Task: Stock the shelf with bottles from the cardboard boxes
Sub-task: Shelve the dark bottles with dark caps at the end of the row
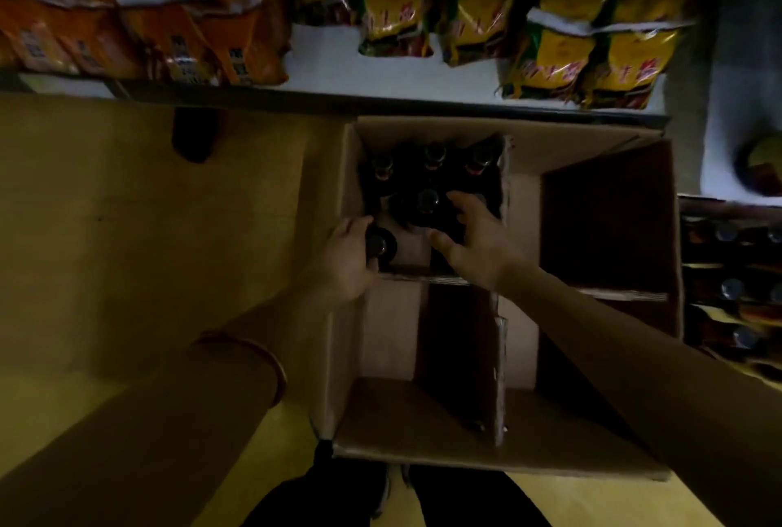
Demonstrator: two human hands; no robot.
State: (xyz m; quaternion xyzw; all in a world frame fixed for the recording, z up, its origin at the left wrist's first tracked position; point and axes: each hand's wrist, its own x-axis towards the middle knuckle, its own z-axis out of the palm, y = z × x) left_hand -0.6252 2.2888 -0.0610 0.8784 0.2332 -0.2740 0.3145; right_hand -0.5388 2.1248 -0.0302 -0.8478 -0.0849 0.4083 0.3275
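Bottles (427,183) with dark glass and dark caps stand upright in the far compartment of an open cardboard box (524,357) on the yellow floor (106,230), just below a white shelf (321,73). Left hand (349,262) curls round the neck of one bottle (378,245) at the near left corner of that compartment. Right hand (478,245) hovers over the bottles with fingers spread and holds nothing; whether its fingertips touch a cap is hard to tell in the dim, blurred view. Orange snack bags (169,35) and yellow snack bags (592,56) lie on the shelf. More bottles (732,285) sit in a second box at the right edge.
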